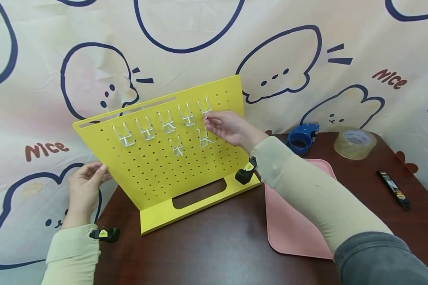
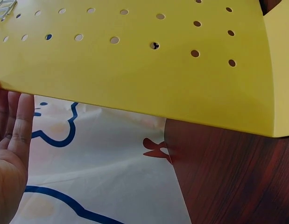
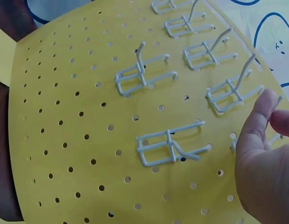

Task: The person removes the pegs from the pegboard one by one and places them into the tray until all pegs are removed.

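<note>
A yellow pegboard [image 1: 149,170] stands on its foot on the table, with white wire hooks set in its holes. My left hand [image 1: 83,194] grips the board's left edge, thumb in front and fingers behind; the left wrist view shows those fingers [image 2: 20,121] at the edge. My right hand [image 1: 232,126] pinches the rightmost upper-row hook [image 1: 204,106] between thumb and finger. In the right wrist view my hand [image 3: 265,163] hides most of that hook. Just below it hangs a lower-row hook [image 3: 156,148], its prong turned sideways; another lower hook [image 1: 177,146] is further left.
A pink tray [image 1: 292,229] lies right of the board, partly under my right forearm. Behind it are a blue tape dispenser [image 1: 299,141], a roll of clear tape [image 1: 354,143] and a black narrow packet [image 1: 393,190]. A printed cloth [image 1: 207,23] hangs behind the table.
</note>
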A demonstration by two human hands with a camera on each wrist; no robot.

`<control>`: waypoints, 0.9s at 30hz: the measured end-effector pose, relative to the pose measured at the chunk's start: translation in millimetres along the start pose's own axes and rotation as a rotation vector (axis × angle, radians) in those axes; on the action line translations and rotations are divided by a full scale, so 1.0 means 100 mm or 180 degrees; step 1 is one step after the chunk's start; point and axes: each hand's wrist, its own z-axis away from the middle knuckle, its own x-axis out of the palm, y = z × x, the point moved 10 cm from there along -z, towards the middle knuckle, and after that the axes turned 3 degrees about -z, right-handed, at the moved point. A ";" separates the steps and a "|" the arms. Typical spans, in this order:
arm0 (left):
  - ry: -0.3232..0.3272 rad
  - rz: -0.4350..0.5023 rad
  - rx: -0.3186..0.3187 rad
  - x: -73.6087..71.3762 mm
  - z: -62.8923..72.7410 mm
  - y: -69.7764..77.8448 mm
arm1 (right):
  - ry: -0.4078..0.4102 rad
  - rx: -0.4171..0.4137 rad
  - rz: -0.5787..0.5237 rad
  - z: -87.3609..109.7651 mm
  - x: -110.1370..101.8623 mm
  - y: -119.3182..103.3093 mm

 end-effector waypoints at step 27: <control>0.0122 0.0250 -0.0104 0.01 -0.02 -0.04 | 0.0509 -0.0375 0.1865 0.51 -1.23 -0.62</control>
